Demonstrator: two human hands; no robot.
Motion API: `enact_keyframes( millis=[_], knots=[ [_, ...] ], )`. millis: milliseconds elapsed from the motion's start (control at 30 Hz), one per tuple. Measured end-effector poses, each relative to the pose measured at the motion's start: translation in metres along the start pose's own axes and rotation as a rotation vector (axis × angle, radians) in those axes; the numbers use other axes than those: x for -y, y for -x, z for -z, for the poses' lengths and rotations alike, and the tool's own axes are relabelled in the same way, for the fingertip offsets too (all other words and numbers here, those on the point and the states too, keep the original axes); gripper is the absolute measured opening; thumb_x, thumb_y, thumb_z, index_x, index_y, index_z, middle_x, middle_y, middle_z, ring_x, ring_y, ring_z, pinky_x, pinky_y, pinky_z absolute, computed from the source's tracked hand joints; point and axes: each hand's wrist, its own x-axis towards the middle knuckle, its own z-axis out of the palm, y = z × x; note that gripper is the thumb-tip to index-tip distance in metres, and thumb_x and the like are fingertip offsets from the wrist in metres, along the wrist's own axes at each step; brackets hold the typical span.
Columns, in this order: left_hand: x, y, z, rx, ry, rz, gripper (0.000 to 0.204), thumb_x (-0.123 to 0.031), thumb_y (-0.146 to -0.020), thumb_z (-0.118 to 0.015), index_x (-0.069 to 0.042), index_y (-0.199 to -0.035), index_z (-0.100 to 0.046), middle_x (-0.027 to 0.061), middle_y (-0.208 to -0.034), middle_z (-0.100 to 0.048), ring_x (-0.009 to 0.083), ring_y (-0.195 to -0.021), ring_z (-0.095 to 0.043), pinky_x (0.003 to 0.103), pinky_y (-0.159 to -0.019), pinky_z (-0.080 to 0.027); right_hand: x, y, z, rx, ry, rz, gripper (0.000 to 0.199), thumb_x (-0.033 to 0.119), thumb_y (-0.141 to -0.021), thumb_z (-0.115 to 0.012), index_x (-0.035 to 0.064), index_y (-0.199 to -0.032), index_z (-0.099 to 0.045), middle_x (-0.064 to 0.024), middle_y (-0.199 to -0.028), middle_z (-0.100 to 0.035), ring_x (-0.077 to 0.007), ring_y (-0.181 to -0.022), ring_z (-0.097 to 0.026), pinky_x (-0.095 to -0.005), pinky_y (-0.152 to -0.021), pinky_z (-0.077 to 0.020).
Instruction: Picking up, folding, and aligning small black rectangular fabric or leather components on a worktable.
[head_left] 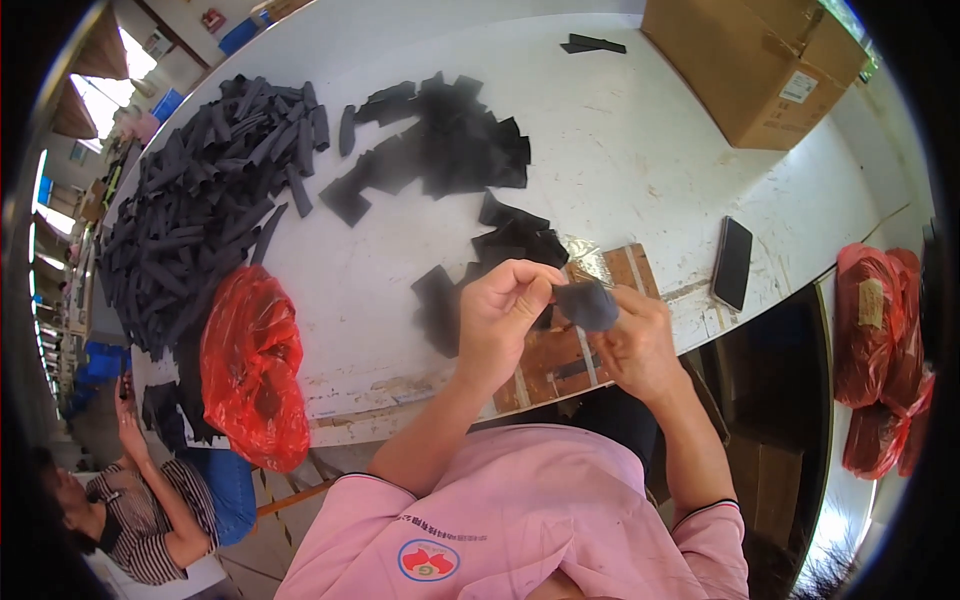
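A small dark grey fabric-like piece (588,304) is held up between my two hands, above the near edge of the white table. My left hand (505,315) is closed, its thumb and forefinger pinching the piece's left end. On the other side my right hand (637,338) grips it, with the fingers partly hidden behind it. Beneath the hands lies a brown wooden board (545,368) with pale strips across it. Flat black pieces (515,235) lie just beyond my left hand, and more flat black pieces (440,135) are spread farther back.
Dark rolled pieces (190,200) are heaped at the left, beside a red plastic bag (255,360). A phone (733,262) lies on the right, a cardboard box (750,70) behind it. Red bags (872,330) are at the far right. Another person (150,510) sits at lower left.
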Motion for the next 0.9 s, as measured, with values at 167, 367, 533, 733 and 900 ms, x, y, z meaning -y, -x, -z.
enact_keyframes(
  millis=[167,367,533,733,900],
  knots=[
    [0.011,-0.018,0.078,-0.278,-0.537,-0.042,0.009,-0.007,-0.08,-0.055,0.001,-0.084,-0.056,0.006,-0.076,-0.06,0.0094,-0.071,-0.056,0.021,-0.067,-0.044,0.032,0.004,0.045,-0.435,-0.457,-0.398,0.042,0.035,-0.084,-0.051,-0.0023,-0.065,-0.054,-0.0069,-0.057,-0.051,-0.0141,-0.047,-0.045,-0.0231,-0.047,-0.0348],
    [0.013,-0.058,0.203,-0.539,-1.395,-0.102,0.019,-0.008,-0.074,-0.057,0.001,-0.09,-0.056,0.0149,-0.087,-0.058,0.028,-0.08,-0.057,0.035,-0.071,-0.044,-0.027,0.11,0.057,-0.778,-0.325,-0.9,0.042,0.034,-0.088,-0.045,0.0086,-0.055,-0.038,0.0005,-0.049,-0.038,-0.0071,-0.044,-0.035,-0.0197,-0.043,-0.0254],
    [0.022,-0.091,0.244,-0.489,-1.911,-0.027,0.02,-0.012,-0.071,-0.059,0.0,-0.085,-0.053,0.0155,-0.089,-0.054,0.0333,-0.085,-0.053,0.04,-0.072,-0.044,-0.07,0.261,0.044,-1.041,-0.322,-1.504,0.042,0.04,-0.084,-0.049,0.0092,-0.057,-0.039,-0.0003,-0.046,-0.039,-0.0091,-0.039,-0.039,-0.0207,-0.036,-0.0311],
    [0.026,-0.105,0.273,-0.308,-2.19,0.05,0.012,-0.003,-0.071,-0.054,-0.001,-0.083,-0.056,0.0166,-0.085,-0.056,0.0315,-0.079,-0.057,0.038,-0.069,-0.047,-0.081,0.377,0.016,-0.694,-0.38,-1.853,0.042,0.041,-0.082,-0.051,0.0057,-0.061,-0.044,-0.002,-0.045,-0.042,-0.0108,-0.034,-0.04,-0.0228,-0.03,-0.0316],
    [0.014,-0.074,0.253,-0.363,-1.871,-0.026,0.008,-0.007,-0.072,-0.052,-0.001,-0.076,-0.055,0.0142,-0.077,-0.056,0.0259,-0.075,-0.056,0.034,-0.065,-0.045,-0.086,0.347,-0.003,-0.446,0.046,-1.617,0.029,0.025,-0.085,-0.051,-0.0018,-0.075,-0.054,-0.006,-0.048,-0.048,-0.0129,-0.037,-0.043,-0.0266,-0.033,-0.0341]
  ],
)
